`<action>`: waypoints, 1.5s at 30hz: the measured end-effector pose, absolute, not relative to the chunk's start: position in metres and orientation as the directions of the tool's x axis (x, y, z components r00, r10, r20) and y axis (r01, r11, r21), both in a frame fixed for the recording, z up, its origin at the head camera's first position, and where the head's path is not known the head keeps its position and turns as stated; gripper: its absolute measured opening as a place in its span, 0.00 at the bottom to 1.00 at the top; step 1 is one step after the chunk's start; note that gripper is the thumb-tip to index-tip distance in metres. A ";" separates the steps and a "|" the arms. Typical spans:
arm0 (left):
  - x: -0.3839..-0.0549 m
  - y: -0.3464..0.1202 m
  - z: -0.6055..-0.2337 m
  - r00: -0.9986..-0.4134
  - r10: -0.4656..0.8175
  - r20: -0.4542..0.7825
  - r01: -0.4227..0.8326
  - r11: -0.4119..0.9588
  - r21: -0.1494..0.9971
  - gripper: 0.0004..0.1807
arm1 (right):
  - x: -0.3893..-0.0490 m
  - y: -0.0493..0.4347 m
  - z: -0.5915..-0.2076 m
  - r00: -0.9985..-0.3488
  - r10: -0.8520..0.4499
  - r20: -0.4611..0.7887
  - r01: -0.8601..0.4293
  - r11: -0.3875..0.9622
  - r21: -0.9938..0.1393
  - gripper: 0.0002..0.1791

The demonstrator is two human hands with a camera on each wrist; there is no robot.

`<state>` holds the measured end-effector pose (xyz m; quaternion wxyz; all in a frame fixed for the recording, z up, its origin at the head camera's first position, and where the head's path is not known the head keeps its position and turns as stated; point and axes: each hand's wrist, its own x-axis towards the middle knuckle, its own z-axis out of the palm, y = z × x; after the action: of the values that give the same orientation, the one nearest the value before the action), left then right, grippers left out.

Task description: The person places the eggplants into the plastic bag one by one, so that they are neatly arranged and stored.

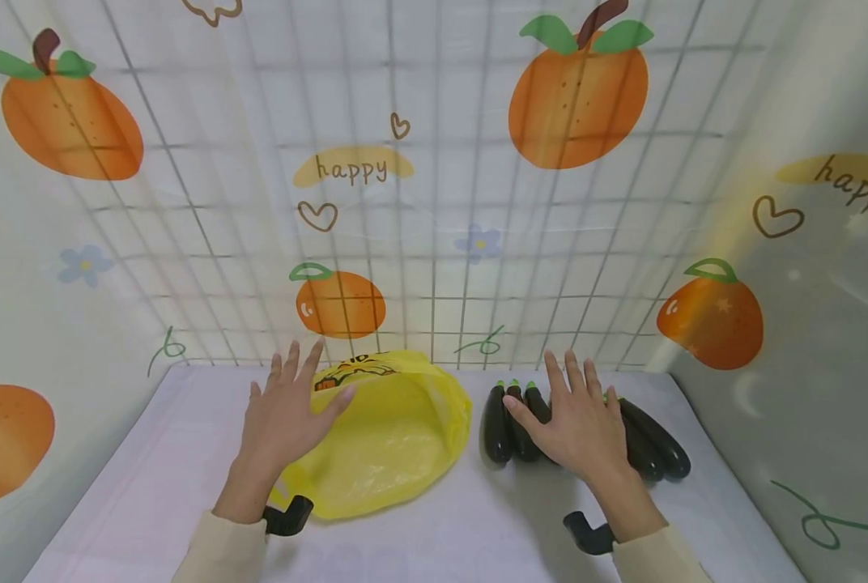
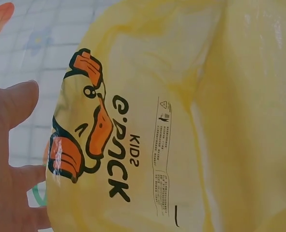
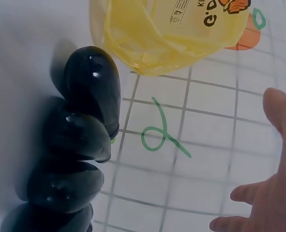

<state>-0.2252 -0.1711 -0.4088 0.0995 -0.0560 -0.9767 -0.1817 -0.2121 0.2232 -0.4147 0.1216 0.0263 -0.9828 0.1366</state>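
Note:
A yellow plastic bag [image 1: 383, 445] with a printed duck stands on the white table, its mouth gaping toward me in the head view. My left hand [image 1: 284, 413] hovers at the bag's left side, fingers spread and straight. Several glossy dark eggplants [image 1: 497, 429] with green tips lie in a row to the right of the bag. Over the middle of that row is my right hand [image 1: 580, 421], fingers spread, hiding some of them. Neither hand holds anything. The right wrist view shows the eggplants [image 3: 87, 87] apart from the right fingers; the left wrist view shows the bag's print [image 2: 99, 121].
Behind the table [image 1: 208, 437] rises a wire grid covered by a pale sheet [image 1: 434, 186] printed with oranges and hearts. Similar sheeting closes off the left and right sides. A black curved piece sits at each wrist, such as the left strap part [image 1: 288, 517].

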 end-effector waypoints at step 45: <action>-0.207 -0.205 -0.443 -0.949 -0.092 0.302 0.161 0.681 0.714 0.48 | -0.206 0.208 -0.455 -0.984 0.084 0.158 -0.002 0.878 -0.478 0.61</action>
<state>-0.2075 -0.2046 -0.4431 0.1588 -0.0191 -0.9029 -0.3990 -0.2061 0.2083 -0.4547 0.0874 -0.0214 -0.9652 0.2457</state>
